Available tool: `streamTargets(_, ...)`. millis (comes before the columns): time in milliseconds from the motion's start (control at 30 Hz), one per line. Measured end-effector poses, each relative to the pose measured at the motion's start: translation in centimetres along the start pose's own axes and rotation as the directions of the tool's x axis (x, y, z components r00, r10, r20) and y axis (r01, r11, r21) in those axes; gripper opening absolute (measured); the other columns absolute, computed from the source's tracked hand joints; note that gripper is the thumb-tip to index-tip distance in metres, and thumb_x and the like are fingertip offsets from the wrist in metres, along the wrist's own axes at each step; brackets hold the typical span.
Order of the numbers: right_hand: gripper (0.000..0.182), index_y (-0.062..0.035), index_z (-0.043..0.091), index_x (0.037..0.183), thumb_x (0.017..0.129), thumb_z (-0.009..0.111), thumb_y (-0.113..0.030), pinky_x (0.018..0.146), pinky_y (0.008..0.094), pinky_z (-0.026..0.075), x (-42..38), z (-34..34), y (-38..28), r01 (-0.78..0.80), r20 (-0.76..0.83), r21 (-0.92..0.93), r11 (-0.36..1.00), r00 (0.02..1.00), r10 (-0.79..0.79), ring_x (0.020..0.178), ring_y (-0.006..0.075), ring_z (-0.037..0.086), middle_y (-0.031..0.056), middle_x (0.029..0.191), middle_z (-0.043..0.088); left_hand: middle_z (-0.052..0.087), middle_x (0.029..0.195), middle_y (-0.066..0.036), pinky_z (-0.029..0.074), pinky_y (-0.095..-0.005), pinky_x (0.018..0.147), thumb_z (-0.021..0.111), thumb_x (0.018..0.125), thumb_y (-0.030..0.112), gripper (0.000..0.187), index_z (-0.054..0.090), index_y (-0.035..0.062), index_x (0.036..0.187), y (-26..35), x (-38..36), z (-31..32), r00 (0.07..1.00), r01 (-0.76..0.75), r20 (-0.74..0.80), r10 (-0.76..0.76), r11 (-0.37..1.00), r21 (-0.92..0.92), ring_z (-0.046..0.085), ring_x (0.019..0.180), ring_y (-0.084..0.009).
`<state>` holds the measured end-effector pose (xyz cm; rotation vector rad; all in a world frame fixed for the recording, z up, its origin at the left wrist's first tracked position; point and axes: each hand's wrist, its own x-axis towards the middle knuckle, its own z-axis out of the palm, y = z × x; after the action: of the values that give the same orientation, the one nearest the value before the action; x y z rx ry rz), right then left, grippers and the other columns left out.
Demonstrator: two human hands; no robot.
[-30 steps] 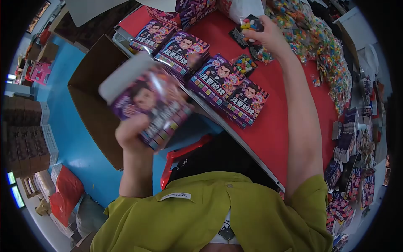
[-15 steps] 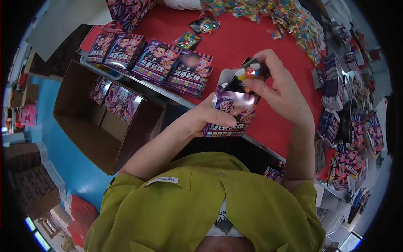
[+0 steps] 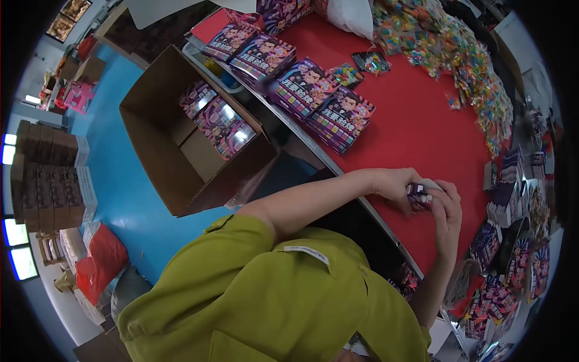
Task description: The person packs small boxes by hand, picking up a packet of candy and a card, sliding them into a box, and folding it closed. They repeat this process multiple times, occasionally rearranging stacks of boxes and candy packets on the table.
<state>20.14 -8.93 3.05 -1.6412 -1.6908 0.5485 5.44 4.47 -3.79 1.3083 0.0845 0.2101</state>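
A small purple printed box (image 3: pixel 417 194) is between my two hands over the right part of the red table (image 3: pixel 398 142), tilted so that mostly one end shows. My left hand (image 3: pixel 395 184) is closed around its left side. On the other side my right hand (image 3: pixel 446 208) has its fingers bent over the end of the box. Much of the box is hidden by my fingers. Several similar purple boxes (image 3: pixel 305 88) lie in a row along the table edge, and two small packets, one of them black (image 3: pixel 371 62), lie behind them.
An open cardboard carton (image 3: pixel 163 136) stands left of the table with purple boxes (image 3: pixel 224 128) inside. Clear packets of colourful pieces (image 3: pixel 464 72) are heaped at the back right. Stacks of flat purple cartons (image 3: pixel 505 202) line the right side. A red bag (image 3: pixel 104 262) lies on the blue floor.
My view has turned, and both hands with the box have moved right and down in view. The box is tipped end-on. The black packet my right hand held at its opening is out of sight.
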Motion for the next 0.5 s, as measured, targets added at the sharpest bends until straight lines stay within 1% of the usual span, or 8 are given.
streamTargets(67, 0.017, 0.0027, 0.062, 0.100, 0.085, 0.053, 0.000, 0.088, 0.0327, 0.043, 0.0, 1.2, -0.5, -0.031, -0.079, 0.006, 1.000, 0.996, 0.031, 0.106, 0.0255, 0.052, 0.0130, 0.114, 0.054, 0.068, 0.090, -0.008, 0.050, -0.0269, 0.080, 0.073, 0.069, -0.002, 0.036, 0.062, -0.0029, 0.103, -0.1, -0.3, 0.6, 0.997, 0.024, -0.075, -0.014, 0.990, 0.139, 0.064, 0.087, -0.0154)
streamTargets(200, 0.014, 0.0017, 0.064, 0.096, 0.084, 0.060, 0.000, 0.079, 0.0280, 0.046, -0.3, 2.9, -0.4, -0.011, -0.350, 0.167, 0.986, 0.934, 0.070, 0.095, 0.0209, 0.057, 0.0122, 0.107, 0.056, 0.066, 0.091, -0.009, 0.054, -0.0271, 0.073, 0.063, 0.084, 0.008, 0.026, 0.058, -0.0049, 0.107, 0.6, -1.2, 2.3, 0.981, -0.100, -0.192, 0.028, 0.919, -0.381, 0.064, 0.080, -0.0135)
streamTargets(267, 0.014, 0.0007, 0.064, 0.097, 0.083, 0.060, 0.000, 0.079, 0.0277, 0.046, -0.4, 3.5, -0.7, -0.035, -0.417, 0.113, 0.993, 0.905, 0.079, 0.095, 0.0204, 0.057, 0.0119, 0.107, 0.056, 0.065, 0.092, -0.008, 0.053, -0.0265, 0.073, 0.054, 0.090, 0.011, 0.024, 0.058, -0.0042, 0.108, -0.6, -0.9, 3.1, 0.928, -0.209, -0.363, 0.082, 0.922, -0.326, 0.064, 0.080, -0.0124)
streamTargets(367, 0.014, -0.0013, 0.065, 0.097, 0.083, 0.060, -0.002, 0.082, 0.0293, 0.045, -0.7, 3.5, -1.6, -0.104, -0.405, 0.209, 0.972, 0.896, 0.183, 0.100, 0.0198, 0.055, 0.0104, 0.106, 0.057, 0.065, 0.094, -0.007, 0.051, -0.0250, 0.077, 0.050, 0.092, 0.012, 0.025, 0.060, -0.0033, 0.109, -0.3, -1.1, 3.9, 0.930, -0.210, -0.360, 0.080, 0.918, -0.336, 0.062, 0.085, -0.0118)
streamTargets(400, 0.014, -0.0021, 0.066, 0.097, 0.083, 0.060, -0.003, 0.084, 0.0302, 0.044, -0.7, 3.2, -1.9, -0.043, -0.378, -0.154, 0.987, 0.926, -0.019, 0.102, 0.0195, 0.054, 0.0100, 0.108, 0.056, 0.065, 0.097, -0.007, 0.049, -0.0248, 0.080, 0.049, 0.092, 0.012, 0.025, 0.060, -0.0030, 0.110, -0.3, -1.2, 4.1, 0.933, -0.214, -0.351, 0.083, 0.910, -0.355, 0.062, 0.088, -0.0121)
streamTargets(433, 0.014, -0.0028, 0.066, 0.096, 0.084, 0.060, -0.005, 0.086, 0.0312, 0.043, -0.8, 3.0, -2.0, 0.037, -0.278, -0.493, 0.869, 0.940, -0.197, 0.105, 0.0192, 0.052, 0.0095, 0.109, 0.056, 0.065, 0.097, -0.007, 0.049, -0.0248, 0.080, 0.049, 0.092, 0.012, 0.025, 0.060, -0.0030, 0.110, -0.3, -1.1, 4.2, 0.935, -0.211, -0.344, 0.081, 0.909, -0.359, 0.062, 0.088, -0.0121)
streamTargets(467, 0.014, -0.0028, 0.066, 0.096, 0.084, 0.060, -0.005, 0.086, 0.0312, 0.043, -1.1, 2.9, -1.8, 0.028, -0.281, -0.494, 0.869, 0.941, -0.190, 0.105, 0.0192, 0.052, 0.0095, 0.109, 0.056, 0.065, 0.098, -0.007, 0.048, -0.0251, 0.081, 0.049, 0.092, 0.012, 0.026, 0.061, -0.0029, 0.109, -0.5, -1.0, 4.2, 0.931, -0.218, -0.352, 0.098, 0.922, -0.320, 0.061, 0.089, -0.0121)
streamTargets(500, 0.014, -0.0033, 0.067, 0.095, 0.083, 0.059, -0.005, 0.088, 0.0320, 0.042, -1.2, 2.9, -1.6, 0.040, -0.299, -0.305, 0.951, 0.945, -0.136, 0.107, 0.0194, 0.050, 0.0094, 0.110, 0.055, 0.065, 0.098, -0.007, 0.048, -0.0255, 0.083, 0.048, 0.093, 0.013, 0.026, 0.061, -0.0028, 0.109, -0.6, -1.0, 4.3, 0.926, -0.226, -0.360, 0.116, 0.933, -0.280, 0.061, 0.090, -0.0121)
